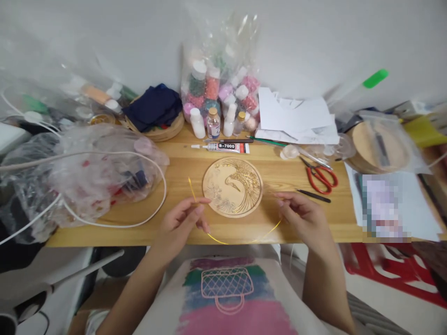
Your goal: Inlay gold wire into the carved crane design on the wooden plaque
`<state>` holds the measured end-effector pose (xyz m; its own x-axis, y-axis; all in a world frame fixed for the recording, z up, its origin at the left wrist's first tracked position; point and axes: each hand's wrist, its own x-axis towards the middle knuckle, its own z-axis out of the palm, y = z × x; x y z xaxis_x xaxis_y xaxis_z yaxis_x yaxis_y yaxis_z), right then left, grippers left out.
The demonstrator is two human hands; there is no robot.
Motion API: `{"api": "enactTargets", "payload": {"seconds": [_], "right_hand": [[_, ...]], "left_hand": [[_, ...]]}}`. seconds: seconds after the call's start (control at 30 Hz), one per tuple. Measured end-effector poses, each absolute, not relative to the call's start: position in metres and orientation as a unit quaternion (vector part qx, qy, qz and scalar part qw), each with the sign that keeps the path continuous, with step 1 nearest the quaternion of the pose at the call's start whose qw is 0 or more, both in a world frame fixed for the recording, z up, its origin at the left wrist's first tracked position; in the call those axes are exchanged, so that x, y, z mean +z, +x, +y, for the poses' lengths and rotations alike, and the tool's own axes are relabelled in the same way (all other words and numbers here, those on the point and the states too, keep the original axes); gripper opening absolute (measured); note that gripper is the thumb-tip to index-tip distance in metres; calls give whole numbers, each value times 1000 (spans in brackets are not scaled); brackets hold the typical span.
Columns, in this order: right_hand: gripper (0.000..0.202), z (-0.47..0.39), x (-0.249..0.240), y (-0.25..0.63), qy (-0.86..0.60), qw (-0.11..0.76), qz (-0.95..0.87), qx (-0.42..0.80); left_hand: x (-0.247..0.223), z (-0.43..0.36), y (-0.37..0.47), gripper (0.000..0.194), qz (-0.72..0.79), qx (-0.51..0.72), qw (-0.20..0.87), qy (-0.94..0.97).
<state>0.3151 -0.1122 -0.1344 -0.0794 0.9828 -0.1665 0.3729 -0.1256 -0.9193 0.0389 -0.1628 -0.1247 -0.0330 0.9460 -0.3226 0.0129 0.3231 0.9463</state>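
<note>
Wood-grained counter (188, 160): work seemingly part-done.
Left hand (186, 216), grip pinched on thin yellow strand (192, 190); round tan bird-patterned disc (233, 187) on counter between hands, gold-lined rightward, lower left apparently only outlined; right hand (302, 214), grip pinched on same strand.

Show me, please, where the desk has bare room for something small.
Bare wood shows between the round panel and red-handled scissors, and left of the panel, short of the white cable. Crowded: the back, with bottles and papers, and the far left, with plastic bags.

White top (162, 314), pink-blue-green print (237, 322), pale handbag outline (226, 284); bare forearms (141, 281).
</note>
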Motion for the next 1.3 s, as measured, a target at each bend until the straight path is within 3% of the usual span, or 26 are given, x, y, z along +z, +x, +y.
{"api": "enactTargets", "payload": {"seconds": [0.2, 0.47, 0.6, 0.87, 1.03, 1.3], "right_hand": [[22, -114, -134, 324, -601, 341, -564, 451], [23, -131, -127, 322, -515, 129, -695, 485], [23, -132, -125, 310, -535, 107, -703, 456], [37, -137, -124, 281, -661, 106, -664, 333], [56, -143, -132, 273, -644, 115, -665, 360], [48, -117, -137, 288, -643, 146, -657, 366]], "left_hand": [[-131, -157, 32, 39, 637, 446, 496, 386], [-143, -155, 31, 36, 705, 384, 363, 474], [-140, -146, 33, 36, 711, 315, 327, 537], [-138, -131, 36, 40, 698, 301, 338, 556], [-141, -142, 36, 53, 679, 314, 384, 541], [-134, -169, 46, 47, 625, 337, 512, 483]]}}
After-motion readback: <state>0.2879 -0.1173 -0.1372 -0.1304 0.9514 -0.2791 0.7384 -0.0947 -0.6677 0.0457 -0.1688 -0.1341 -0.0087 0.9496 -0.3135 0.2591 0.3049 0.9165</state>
